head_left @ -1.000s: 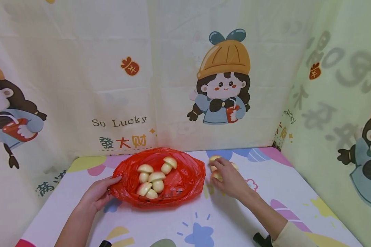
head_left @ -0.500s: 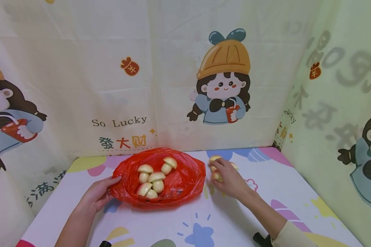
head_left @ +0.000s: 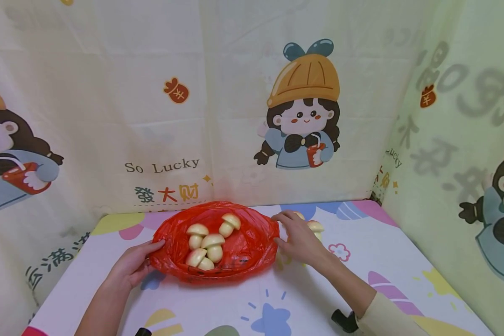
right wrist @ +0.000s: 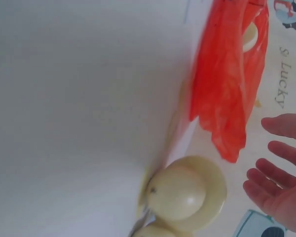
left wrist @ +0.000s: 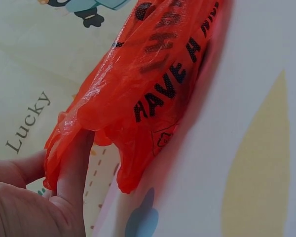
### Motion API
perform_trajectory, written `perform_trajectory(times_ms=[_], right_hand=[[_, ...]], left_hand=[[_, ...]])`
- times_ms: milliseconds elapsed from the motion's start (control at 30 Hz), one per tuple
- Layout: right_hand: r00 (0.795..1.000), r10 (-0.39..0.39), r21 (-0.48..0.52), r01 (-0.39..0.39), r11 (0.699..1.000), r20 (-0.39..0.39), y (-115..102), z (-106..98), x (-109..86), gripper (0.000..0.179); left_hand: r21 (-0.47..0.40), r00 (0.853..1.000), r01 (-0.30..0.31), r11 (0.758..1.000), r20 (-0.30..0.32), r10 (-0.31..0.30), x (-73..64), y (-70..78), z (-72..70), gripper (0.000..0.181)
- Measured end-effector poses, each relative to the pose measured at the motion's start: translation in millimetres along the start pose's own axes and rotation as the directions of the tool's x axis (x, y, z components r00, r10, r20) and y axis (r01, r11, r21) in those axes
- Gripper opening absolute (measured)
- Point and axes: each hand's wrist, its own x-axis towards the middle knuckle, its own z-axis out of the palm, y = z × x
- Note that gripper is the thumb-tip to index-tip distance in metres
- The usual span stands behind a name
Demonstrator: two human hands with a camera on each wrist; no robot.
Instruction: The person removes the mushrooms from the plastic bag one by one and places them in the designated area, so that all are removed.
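A red plastic bag (head_left: pixel 254 238) lies on the table with its mouth spread wide, and several toy mushrooms (head_left: pixel 213 247) with cream stems and pale caps rest inside. My left hand (head_left: pixel 130 263) pinches the bag's left rim between thumb and fingers; the left wrist view shows the thin film (left wrist: pixel 123 98) bunched there. At the opposite rim is my right hand (head_left: pixel 304 240), its fingertips right by the plastic. The right wrist view shows those fingers (right wrist: pixel 281 158) spread with nothing in them. Beside that hand stand more mushrooms (head_left: pixel 315 227), partly hidden by it in the head view.
A printed cloth covers the tabletop (head_left: pixel 218 303). Patterned curtains (head_left: pixel 231 116) rise behind it and at both sides. A black cylinder-shaped piece (head_left: pixel 344 321) sits by the right sleeve (head_left: pixel 390 317), and another black tip (head_left: pixel 143 332) shows at the bottom edge.
My right hand has left the mushrooms on the right and moved left to the bag's right rim, exposing more of them. My left hand and the bag stay as they were.
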Motion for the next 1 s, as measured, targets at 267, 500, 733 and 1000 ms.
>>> perform_trajectory(times_ms=[267,500,733,1000], right_hand=[[0.997,-0.008,0.167,-0.004,0.986,0.073,-19.6,12.5,21.6,0.045],[0.987,-0.046,0.256,0.005,0.967,0.152,-27.7,28.1,45.8,0.047],[0.98,-0.054,0.258,0.002,0.966,0.193,-30.6,46.7,63.2,0.05],[0.976,0.0,0.231,-0.051,0.972,0.218,-35.6,59.4,73.5,0.048]], left_hand=[[-0.003,1.0,-0.001,1.0,-0.007,0.001,2.1,-1.9,-2.3,0.082],[-0.009,1.0,-0.008,1.0,-0.002,0.008,-0.3,-3.0,-1.9,0.082],[-0.017,1.0,-0.005,1.0,-0.011,0.005,-1.0,-2.1,-2.1,0.082],[-0.038,1.0,0.003,0.999,-0.027,-0.004,-2.9,-0.5,-3.4,0.082]])
